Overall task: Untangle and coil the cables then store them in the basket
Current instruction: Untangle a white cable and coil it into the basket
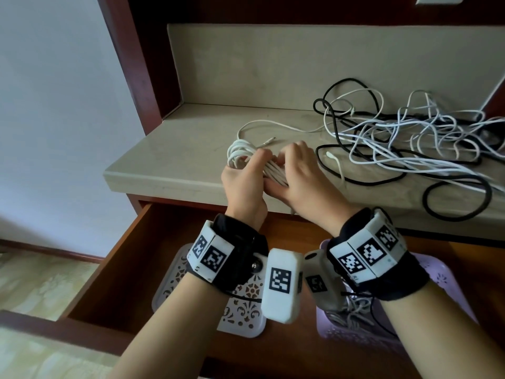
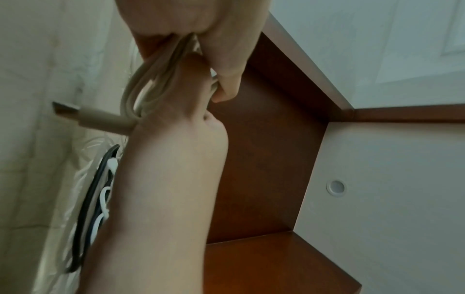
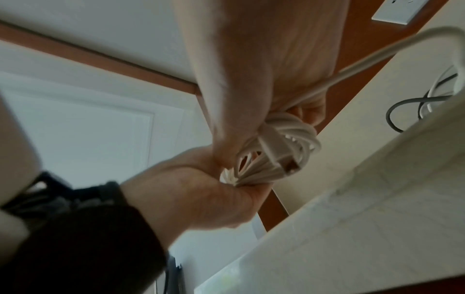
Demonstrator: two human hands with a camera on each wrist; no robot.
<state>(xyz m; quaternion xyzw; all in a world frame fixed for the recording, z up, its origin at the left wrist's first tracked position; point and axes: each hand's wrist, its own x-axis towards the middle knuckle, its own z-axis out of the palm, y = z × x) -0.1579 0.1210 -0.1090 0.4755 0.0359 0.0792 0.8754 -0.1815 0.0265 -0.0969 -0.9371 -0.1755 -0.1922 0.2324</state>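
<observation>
At the frame's centre we clench both hands, left hand and right hand, round the white cable coil, light, limp, springy, best pinched across its gathered middle.

A white cable coil sits mid-frame in the head view, its gathered strands bunched tight at one end and fanning into loops at the left — a loose tail runs off toward the upper right. To the right lies a tangle of cables, white and black strands looped over each other. A lilac basket shows at lower right, cords inside.
</observation>
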